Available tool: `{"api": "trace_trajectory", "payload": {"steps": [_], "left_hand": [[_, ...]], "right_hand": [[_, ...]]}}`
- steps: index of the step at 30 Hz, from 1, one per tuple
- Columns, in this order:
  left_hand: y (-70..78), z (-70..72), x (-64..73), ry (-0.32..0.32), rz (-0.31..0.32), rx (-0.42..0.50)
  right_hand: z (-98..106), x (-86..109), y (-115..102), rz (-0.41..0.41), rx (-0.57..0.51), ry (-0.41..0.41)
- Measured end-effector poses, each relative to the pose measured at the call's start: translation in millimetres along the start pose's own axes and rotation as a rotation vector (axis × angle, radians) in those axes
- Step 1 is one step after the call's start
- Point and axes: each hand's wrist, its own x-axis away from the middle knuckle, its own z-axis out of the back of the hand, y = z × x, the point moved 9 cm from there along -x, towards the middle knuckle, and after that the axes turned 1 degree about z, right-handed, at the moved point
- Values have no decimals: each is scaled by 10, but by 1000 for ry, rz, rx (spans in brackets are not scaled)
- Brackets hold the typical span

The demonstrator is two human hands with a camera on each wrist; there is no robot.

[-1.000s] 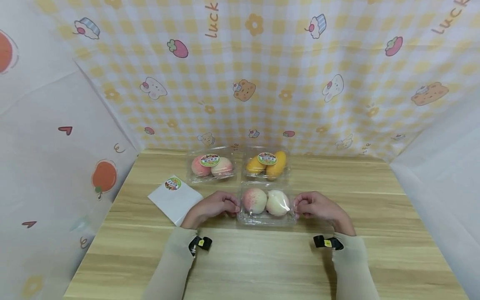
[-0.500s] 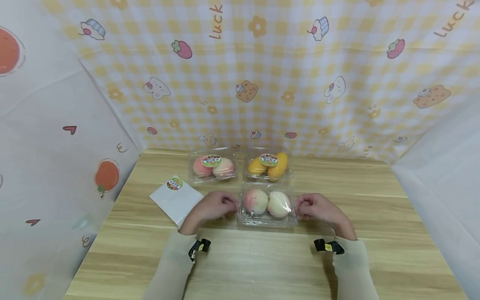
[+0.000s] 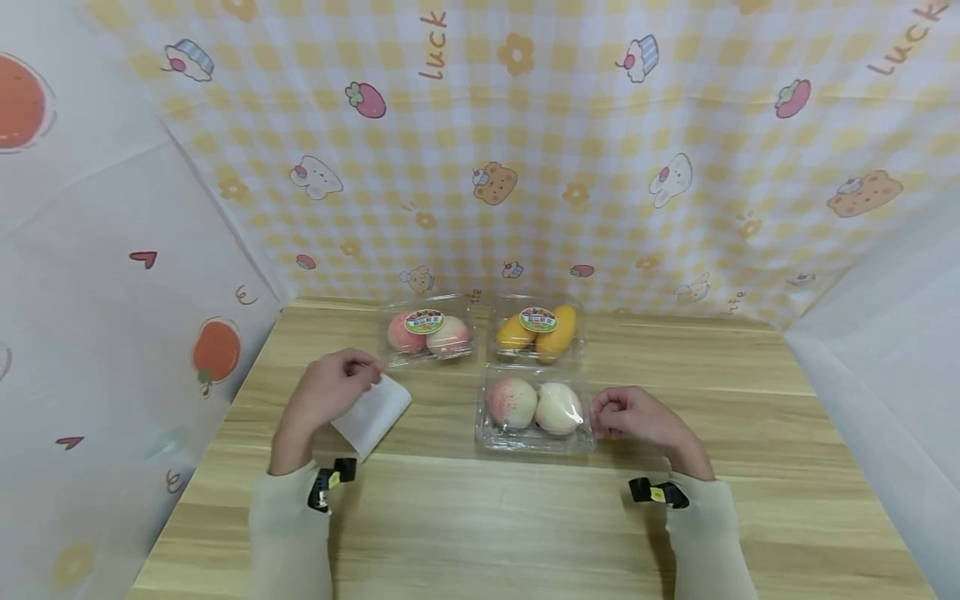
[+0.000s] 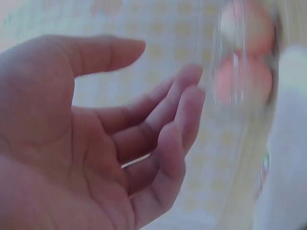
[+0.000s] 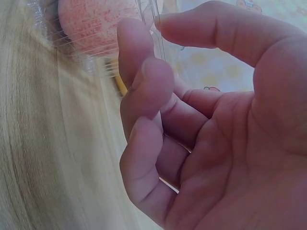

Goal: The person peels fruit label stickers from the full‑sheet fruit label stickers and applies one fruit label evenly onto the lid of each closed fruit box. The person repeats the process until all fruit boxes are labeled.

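Observation:
My right hand (image 3: 630,412) is at the right side of a clear plastic box (image 3: 536,442) holding two pale, pinkish peaches (image 3: 512,404). In the right wrist view, its thumb and index finger pinch the box's thin clear rim (image 5: 156,14). Over a square of white paper (image 3: 375,417) at the left is my left hand (image 3: 330,387), which hides the paper's round sticker in the head view. The left wrist view shows its thumb apart from the loosely bent fingers (image 4: 170,143), nothing between them. The white paper (image 4: 288,139) stands beyond the fingertips there.
Behind, a lidded clear box of two pink peaches (image 3: 407,332) carries a round fruit label. Beside it is a similar labelled box with two yellow mangoes (image 3: 555,333). A yellow checked cloth (image 3: 555,125) hangs behind the wooden table (image 3: 525,533).
My left hand has left the box's left side and moved left over the white paper, which has shifted slightly. The right hand has stayed at the box.

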Motion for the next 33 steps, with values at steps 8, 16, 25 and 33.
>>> {"api": "trace_trajectory", "payload": {"steps": [8,16,25,33], "left_hand": [[-672,206,-61,74,241,-99],[-930,15,-161,-54,179,-296],[-996,-31,-113,-98,220,-301],[-1043,-29,-115,-50,247,-297]], "right_hand": [[29,10,38,0,11,6],[26,-1,55,2,20,5],[11,-18,41,7,21,2],[4,-23,36,7,16,1]]}}
